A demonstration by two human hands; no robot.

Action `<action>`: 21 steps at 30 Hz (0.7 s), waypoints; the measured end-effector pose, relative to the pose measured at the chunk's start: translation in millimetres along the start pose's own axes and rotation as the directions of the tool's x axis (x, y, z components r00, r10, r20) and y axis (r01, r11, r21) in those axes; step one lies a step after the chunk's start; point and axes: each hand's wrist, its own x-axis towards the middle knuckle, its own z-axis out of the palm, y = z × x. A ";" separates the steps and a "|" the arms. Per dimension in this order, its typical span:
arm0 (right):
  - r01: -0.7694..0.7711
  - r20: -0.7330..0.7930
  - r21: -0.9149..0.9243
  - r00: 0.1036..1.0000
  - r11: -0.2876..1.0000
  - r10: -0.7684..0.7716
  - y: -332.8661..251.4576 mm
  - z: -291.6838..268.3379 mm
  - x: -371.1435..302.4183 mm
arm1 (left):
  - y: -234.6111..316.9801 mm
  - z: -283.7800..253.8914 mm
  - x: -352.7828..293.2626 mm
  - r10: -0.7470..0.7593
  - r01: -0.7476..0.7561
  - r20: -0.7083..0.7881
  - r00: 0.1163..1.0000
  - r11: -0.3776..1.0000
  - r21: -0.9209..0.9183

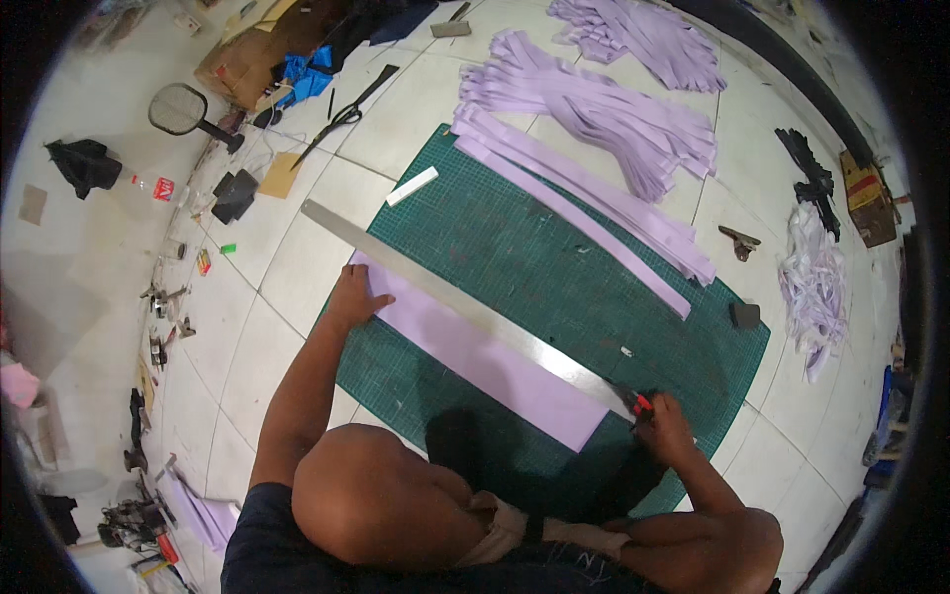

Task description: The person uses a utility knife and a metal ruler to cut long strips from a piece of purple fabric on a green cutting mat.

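Note:
A wide lilac fabric strip [485,371] lies slantwise on the green cutting mat [633,307]. Along its far edge rests a long steel ruler [455,302], reaching past the mat at upper left. My left hand [354,297] presses on the strip's left end beside the ruler, thumb spread from the fingers. At the ruler's lower right end, my right hand [667,428] is closed around a red-and-black cutter [641,404]; its blade is too small to make out. Narrow cut lilac strips [584,218] lie across the mat's far right side.
Bundles of lilac strips [594,114] lie on the tiled floor beyond the mat. Near the mat's far left edge are a white bar [412,186] and large black scissors [346,115]. A dark block [744,316] sits at its right corner; a metal clamp [739,242] lies beyond.

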 end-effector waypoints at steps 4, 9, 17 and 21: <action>-0.010 0.090 0.040 0.996 0.999 0.007 -5.8 1.5 4.2 | 2.0 -4.6 -10.3 -0.011 0.008 -0.042 0.999 0.997 -0.074; 0.209 -0.008 0.033 0.978 0.977 -0.209 11.4 10.9 4.1 | 5.3 -9.4 -15.7 -0.001 -0.007 -0.067 0.998 0.991 -0.130; 0.325 -0.085 0.047 0.943 0.945 -0.321 0.3 15.8 2.6 | -7.9 -1.5 -13.1 0.020 -0.035 -0.112 0.994 0.991 -0.131; 0.334 -0.115 0.035 0.938 0.942 -0.328 6.9 20.3 1.9 | -2.8 0.0 -8.8 0.041 -0.057 -0.127 0.991 0.991 -0.125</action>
